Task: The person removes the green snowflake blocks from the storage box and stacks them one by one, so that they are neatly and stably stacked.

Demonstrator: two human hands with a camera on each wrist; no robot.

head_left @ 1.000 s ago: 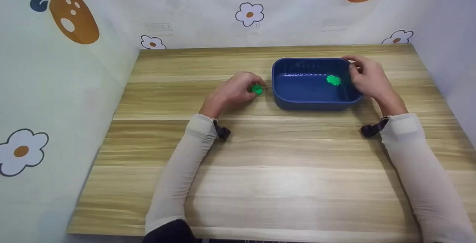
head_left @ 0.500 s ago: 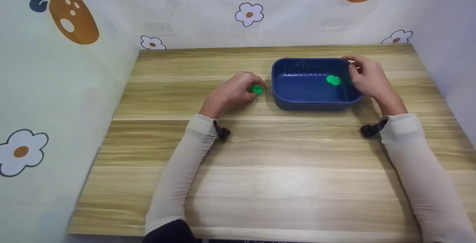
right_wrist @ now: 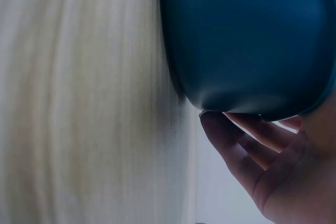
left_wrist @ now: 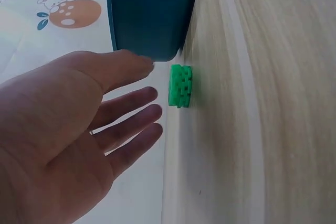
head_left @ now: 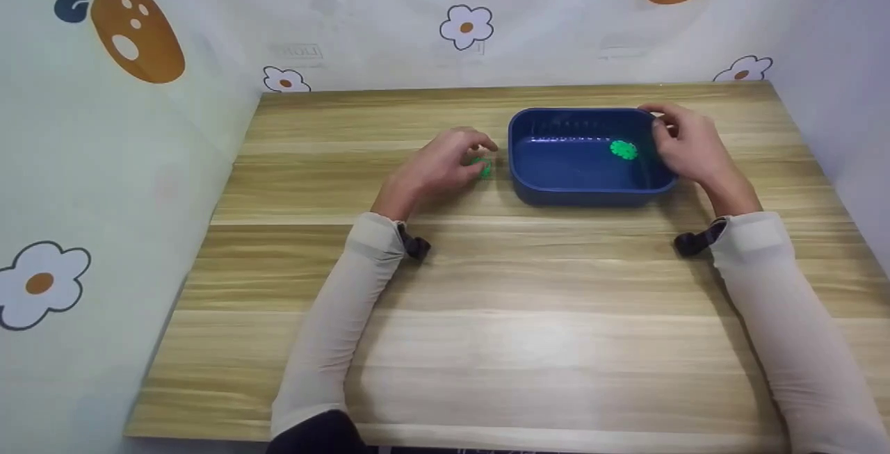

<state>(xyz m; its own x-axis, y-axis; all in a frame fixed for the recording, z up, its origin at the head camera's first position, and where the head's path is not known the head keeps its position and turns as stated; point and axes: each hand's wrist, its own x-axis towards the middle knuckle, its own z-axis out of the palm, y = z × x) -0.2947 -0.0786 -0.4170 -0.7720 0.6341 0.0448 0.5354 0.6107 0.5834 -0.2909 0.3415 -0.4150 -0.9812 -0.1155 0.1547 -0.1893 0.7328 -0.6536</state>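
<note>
A small stack of green notched plastic discs (left_wrist: 180, 86) stands on the table by the left end of a blue rectangular box (head_left: 577, 197). My left hand (head_left: 452, 160) is spread beside that stack. In the left wrist view, a gap shows between its fingertips (left_wrist: 152, 111) and the discs. From above, the thumb partly covers them. More green discs (head_left: 624, 150) lie inside the box, towards its right side. My right hand (head_left: 692, 144) holds the box's right end, thumb over the rim and other fingers against the outer wall, as the right wrist view also shows.
The wood-grain table (head_left: 528, 336) runs up to a patterned back wall covering (head_left: 375, 23). Side walls stand to the left and right. Dark wrist cameras (head_left: 417, 248) hang below both cuffs.
My left fingers have come away from the green discs they were around, and the index finger has lifted a little. The right hand and the box have stayed put.
</note>
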